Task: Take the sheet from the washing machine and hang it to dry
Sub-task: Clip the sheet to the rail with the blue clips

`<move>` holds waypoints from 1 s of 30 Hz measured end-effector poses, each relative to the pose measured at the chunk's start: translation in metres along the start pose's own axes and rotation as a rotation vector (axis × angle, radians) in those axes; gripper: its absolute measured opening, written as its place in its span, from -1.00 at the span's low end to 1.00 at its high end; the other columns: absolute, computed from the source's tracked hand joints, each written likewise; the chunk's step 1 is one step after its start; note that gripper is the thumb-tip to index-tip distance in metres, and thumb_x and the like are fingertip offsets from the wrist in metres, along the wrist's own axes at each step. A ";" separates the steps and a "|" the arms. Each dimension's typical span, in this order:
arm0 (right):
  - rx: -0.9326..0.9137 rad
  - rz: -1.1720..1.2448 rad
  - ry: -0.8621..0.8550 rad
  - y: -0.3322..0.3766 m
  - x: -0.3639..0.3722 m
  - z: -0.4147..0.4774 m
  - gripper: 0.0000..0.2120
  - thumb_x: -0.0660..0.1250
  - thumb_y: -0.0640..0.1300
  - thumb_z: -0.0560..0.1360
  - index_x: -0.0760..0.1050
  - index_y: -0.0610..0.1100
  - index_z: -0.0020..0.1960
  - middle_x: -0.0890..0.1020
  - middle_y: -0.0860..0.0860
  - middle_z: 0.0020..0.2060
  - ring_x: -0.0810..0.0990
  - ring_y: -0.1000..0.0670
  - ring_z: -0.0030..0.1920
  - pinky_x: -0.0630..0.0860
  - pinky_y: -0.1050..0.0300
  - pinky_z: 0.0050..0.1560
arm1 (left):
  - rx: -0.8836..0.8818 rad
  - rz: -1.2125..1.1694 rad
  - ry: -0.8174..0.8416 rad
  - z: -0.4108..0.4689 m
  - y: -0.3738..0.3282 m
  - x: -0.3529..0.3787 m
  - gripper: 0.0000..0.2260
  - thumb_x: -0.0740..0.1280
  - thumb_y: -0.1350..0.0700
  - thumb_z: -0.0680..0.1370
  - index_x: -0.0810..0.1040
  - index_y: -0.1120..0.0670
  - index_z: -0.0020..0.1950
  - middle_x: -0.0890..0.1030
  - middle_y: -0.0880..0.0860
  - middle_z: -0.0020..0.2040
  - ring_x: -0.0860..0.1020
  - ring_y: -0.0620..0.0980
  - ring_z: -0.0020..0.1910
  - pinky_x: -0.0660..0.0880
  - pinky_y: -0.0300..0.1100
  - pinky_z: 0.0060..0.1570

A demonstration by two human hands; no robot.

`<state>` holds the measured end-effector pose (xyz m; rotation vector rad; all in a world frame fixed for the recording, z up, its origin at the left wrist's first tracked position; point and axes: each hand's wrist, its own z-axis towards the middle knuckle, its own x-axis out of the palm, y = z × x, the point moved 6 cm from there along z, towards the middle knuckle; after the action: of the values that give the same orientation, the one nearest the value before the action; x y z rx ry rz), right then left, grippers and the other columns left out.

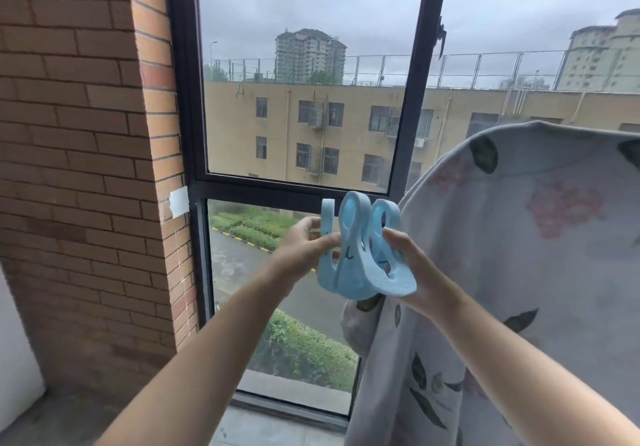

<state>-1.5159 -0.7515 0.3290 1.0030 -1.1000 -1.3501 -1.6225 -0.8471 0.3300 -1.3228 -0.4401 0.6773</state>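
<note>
A grey sheet (540, 258) with pink flowers and dark leaves hangs draped at the right, its top edge curving over something hidden. In front of the window I hold a cluster of large light-blue plastic clips (360, 251). My left hand (304, 248) pinches the leftmost clip between thumb and fingers. My right hand (415, 265) grips the rightmost clip from the side and below, just left of the sheet's edge. The washing machine is not in view.
A dark-framed window (194, 182) fills the middle, with buildings and a road outside. A brick wall (79, 168) stands at the left, with a strip of white tape (179, 202) near the frame. A low sill (277, 425) runs below the glass.
</note>
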 end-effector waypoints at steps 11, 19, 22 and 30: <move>0.063 -0.307 -0.206 0.015 -0.037 -0.036 -0.65 0.28 0.08 0.47 0.56 -0.19 0.02 0.66 -0.06 -0.14 0.63 -0.01 -0.18 0.55 0.18 -0.15 | -0.129 -0.152 0.020 0.003 -0.012 0.001 -0.67 0.24 0.31 0.56 0.71 0.07 -0.27 0.67 0.05 -0.26 0.49 -0.01 -0.21 0.45 -0.07 0.04; 0.035 -0.434 -0.225 0.032 -0.041 -0.042 -0.85 0.29 0.02 0.53 0.57 0.08 -0.19 0.65 0.00 -0.21 0.62 0.09 -0.24 0.53 0.23 -0.18 | -0.002 0.090 0.161 -0.008 -0.034 0.039 -0.84 0.34 0.41 0.46 0.62 0.17 -0.19 0.63 0.01 -0.34 0.57 -0.10 -0.34 0.52 -0.26 -0.31; 0.035 -0.482 -0.255 0.042 -0.048 -0.046 -0.85 0.25 -0.05 0.57 0.54 0.02 -0.15 0.65 0.02 -0.23 0.61 0.11 -0.24 0.52 0.15 -0.10 | 0.036 0.103 0.062 -0.007 -0.034 0.045 -0.93 0.38 0.39 0.44 0.60 0.27 -0.11 0.62 0.12 -0.26 0.56 0.02 -0.25 0.54 -0.09 -0.17; -0.046 -0.256 -0.411 0.059 -0.082 -0.067 -0.29 0.45 0.20 0.19 0.42 -0.02 0.28 0.61 -0.04 0.08 0.63 0.02 0.04 0.58 0.10 -0.04 | 0.183 -0.175 -0.120 0.000 -0.063 0.058 -0.75 0.26 0.46 0.45 0.65 0.16 -0.15 0.60 0.15 -0.17 0.53 0.07 -0.16 0.49 -0.08 -0.15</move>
<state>-1.4320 -0.6748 0.3700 0.8746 -1.2633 -1.8385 -1.5676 -0.8145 0.3866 -1.0608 -0.5702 0.6363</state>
